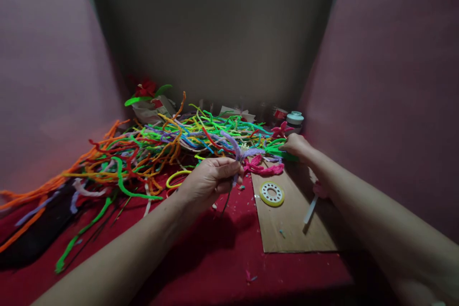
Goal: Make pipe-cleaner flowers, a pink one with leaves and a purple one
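My left hand [217,174] is closed in a pinch around a light purple pipe-cleaner flower [233,146], which has pale tips at its centre. A thin stem points down below the fingers. Just right of the flower lie bright pink pipe-cleaner petals [265,168]. Reaching further away, my right hand [297,146] has curled fingers beside green pipe-cleaner loops [275,147]. What its fingertips hold, if anything, is hidden. A dark pink pipe-cleaner flower [282,129] sits just beyond that hand.
A heap of colourful pipe cleaners [172,138] spreads across the red cloth [215,258]. On a brown board [294,234] lie a yellow-rimmed tape roll [271,194] and a whitish stick [310,209]. A lidded jar [294,118] and a red flower [145,88] stand behind. Walls flank both sides.
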`<state>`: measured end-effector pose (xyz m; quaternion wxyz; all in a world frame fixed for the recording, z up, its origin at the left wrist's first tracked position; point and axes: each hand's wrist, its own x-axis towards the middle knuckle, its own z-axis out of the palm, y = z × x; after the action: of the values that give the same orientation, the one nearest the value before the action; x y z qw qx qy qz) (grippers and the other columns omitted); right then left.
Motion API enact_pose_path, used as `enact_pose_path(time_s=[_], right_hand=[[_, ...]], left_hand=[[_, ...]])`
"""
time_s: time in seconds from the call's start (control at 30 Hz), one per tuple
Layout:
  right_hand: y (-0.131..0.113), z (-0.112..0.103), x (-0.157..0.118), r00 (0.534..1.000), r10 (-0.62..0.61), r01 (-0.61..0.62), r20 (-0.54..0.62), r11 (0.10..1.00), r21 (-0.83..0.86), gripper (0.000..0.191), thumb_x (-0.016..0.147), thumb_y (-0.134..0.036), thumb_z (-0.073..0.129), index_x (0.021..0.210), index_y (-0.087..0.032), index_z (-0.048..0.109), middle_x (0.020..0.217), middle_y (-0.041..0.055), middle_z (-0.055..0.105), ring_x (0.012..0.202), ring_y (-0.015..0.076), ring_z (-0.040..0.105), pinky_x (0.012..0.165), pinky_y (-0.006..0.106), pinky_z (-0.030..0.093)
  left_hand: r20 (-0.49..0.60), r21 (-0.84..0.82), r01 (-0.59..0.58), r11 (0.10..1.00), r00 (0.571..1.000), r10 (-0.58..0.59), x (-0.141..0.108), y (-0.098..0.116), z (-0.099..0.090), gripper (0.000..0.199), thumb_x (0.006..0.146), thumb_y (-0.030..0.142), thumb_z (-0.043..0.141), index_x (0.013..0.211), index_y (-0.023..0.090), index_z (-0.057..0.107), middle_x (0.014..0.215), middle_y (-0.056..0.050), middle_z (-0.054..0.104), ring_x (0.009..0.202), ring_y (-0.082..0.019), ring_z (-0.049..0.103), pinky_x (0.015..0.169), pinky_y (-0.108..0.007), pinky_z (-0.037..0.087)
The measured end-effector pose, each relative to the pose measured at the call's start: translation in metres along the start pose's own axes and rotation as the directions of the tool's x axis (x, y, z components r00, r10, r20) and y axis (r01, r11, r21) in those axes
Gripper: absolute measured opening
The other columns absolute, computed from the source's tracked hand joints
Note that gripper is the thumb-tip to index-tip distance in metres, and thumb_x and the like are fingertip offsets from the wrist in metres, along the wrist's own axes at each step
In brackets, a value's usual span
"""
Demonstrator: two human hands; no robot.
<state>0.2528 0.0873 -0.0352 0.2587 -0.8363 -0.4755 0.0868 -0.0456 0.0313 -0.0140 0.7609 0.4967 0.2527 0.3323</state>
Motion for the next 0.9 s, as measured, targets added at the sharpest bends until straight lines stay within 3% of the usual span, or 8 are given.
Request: enact_pose_path(time_s=[0.17, 0.27, 0.43, 0.6, 0.67, 0.73, 0.8, 0.9], right_hand=[[0.002, 0.001, 0.007, 0.997, -0.027, 0.038, -0.074, 0.987, 0.158, 0.007, 0.052, -0.016, 0.072, 0.052, -0.015, 0.065, 0.056, 0.0083, 0.063, 0.066, 0.025, 0.063, 0.063, 0.033, 0.046], [-0.001, -0.009, 0.002, 0.982, -0.061, 0.117, -0.181, 0.941, 0.317, 0.013, 0.061, -0.026, 0.068, 0.066, -0.014, 0.069, 0.059, 0.0051, 0.064, 0.062, 0.0191, 0.061, 0.059, 0.029, 0.046], [-0.011, -0.035, -0.02, 0.952, -0.152, 0.272, -0.267, 0.819, 0.505, 0.015, 0.067, -0.027, 0.065, 0.074, -0.015, 0.068, 0.067, 0.0027, 0.066, 0.059, 0.0136, 0.059, 0.058, 0.027, 0.048], [-0.018, -0.059, -0.042, 0.864, -0.158, 0.461, -0.477, 0.629, 0.626, 0.001, 0.068, -0.018, 0.064, 0.067, -0.018, 0.065, 0.06, 0.0014, 0.064, 0.049, 0.0107, 0.053, 0.049, 0.025, 0.043], [-0.021, -0.062, -0.054, 0.889, -0.154, 0.444, -0.43, 0.514, 0.734, 0.002, 0.069, -0.017, 0.064, 0.068, -0.018, 0.063, 0.057, 0.0007, 0.063, 0.043, 0.0093, 0.051, 0.045, 0.025, 0.041], [-0.024, -0.061, -0.071, 0.929, -0.231, 0.358, -0.289, 0.365, 0.859, 0.003, 0.068, -0.019, 0.065, 0.07, -0.019, 0.063, 0.059, 0.0017, 0.066, 0.046, 0.0107, 0.055, 0.046, 0.025, 0.043], [-0.027, -0.056, -0.092, 0.928, -0.329, 0.266, -0.176, 0.253, 0.93, 0.009, 0.067, -0.02, 0.069, 0.073, -0.02, 0.063, 0.064, 0.0019, 0.068, 0.051, 0.0122, 0.059, 0.047, 0.025, 0.044], [-0.033, -0.044, -0.124, 0.888, -0.456, 0.169, -0.065, 0.19, 0.967, 0.012, 0.067, -0.022, 0.073, 0.075, -0.021, 0.064, 0.065, 0.0009, 0.069, 0.053, 0.0146, 0.061, 0.049, 0.028, 0.047]], left_hand=[[-0.013, 0.036, -0.009, 0.999, 1.0, 0.009, 0.001, 0.0, -0.002, 0.026, 0.064, 0.033, 0.075, 0.064, 0.009, 0.065, 0.057, -0.004, 0.06, 0.037, 0.0, 0.029, 0.037, -0.017, 0.01], [-0.028, 0.028, -0.016, 0.999, 0.999, 0.017, 0.002, -0.001, -0.001, 0.026, 0.063, 0.031, 0.076, 0.063, 0.009, 0.064, 0.057, -0.004, 0.06, 0.039, 0.0, 0.032, 0.037, -0.017, 0.012], [-0.07, -0.016, -0.015, 1.0, 0.997, 0.014, 0.004, -0.005, -0.001, 0.023, 0.062, 0.028, 0.079, 0.064, 0.009, 0.064, 0.057, -0.004, 0.06, 0.044, -0.003, 0.042, 0.038, -0.015, 0.019], [-0.081, -0.085, -0.04, 0.996, 0.996, 0.033, 0.003, -0.007, -0.001, 0.023, 0.062, 0.028, 0.08, 0.065, 0.01, 0.066, 0.06, -0.004, 0.062, 0.05, -0.006, 0.051, 0.045, -0.015, 0.034], [-0.097, -0.119, -0.046, 0.992, 0.995, 0.034, 0.002, -0.007, 0.0, 0.021, 0.064, 0.026, 0.079, 0.065, 0.01, 0.067, 0.063, -0.004, 0.063, 0.055, -0.008, 0.054, 0.051, -0.017, 0.041], [-0.13, -0.168, -0.073, 0.983, 0.99, 0.051, 0.002, -0.007, 0.002, 0.016, 0.066, 0.022, 0.078, 0.065, 0.011, 0.066, 0.067, -0.003, 0.063, 0.06, -0.009, 0.056, 0.056, -0.02, 0.045], [-0.137, -0.227, -0.098, 0.969, 0.988, 0.068, 0.002, -0.009, 0.003, 0.012, 0.069, 0.019, 0.075, 0.066, 0.011, 0.067, 0.073, -0.004, 0.065, 0.067, -0.011, 0.059, 0.061, -0.022, 0.048], [-0.055, -0.273, -0.071, 0.959, 0.997, 0.058, 0.0, -0.014, 0.006, 0.012, 0.072, 0.021, 0.073, 0.069, 0.011, 0.067, 0.081, -0.007, 0.068, 0.076, -0.016, 0.062, 0.065, -0.027, 0.05]])
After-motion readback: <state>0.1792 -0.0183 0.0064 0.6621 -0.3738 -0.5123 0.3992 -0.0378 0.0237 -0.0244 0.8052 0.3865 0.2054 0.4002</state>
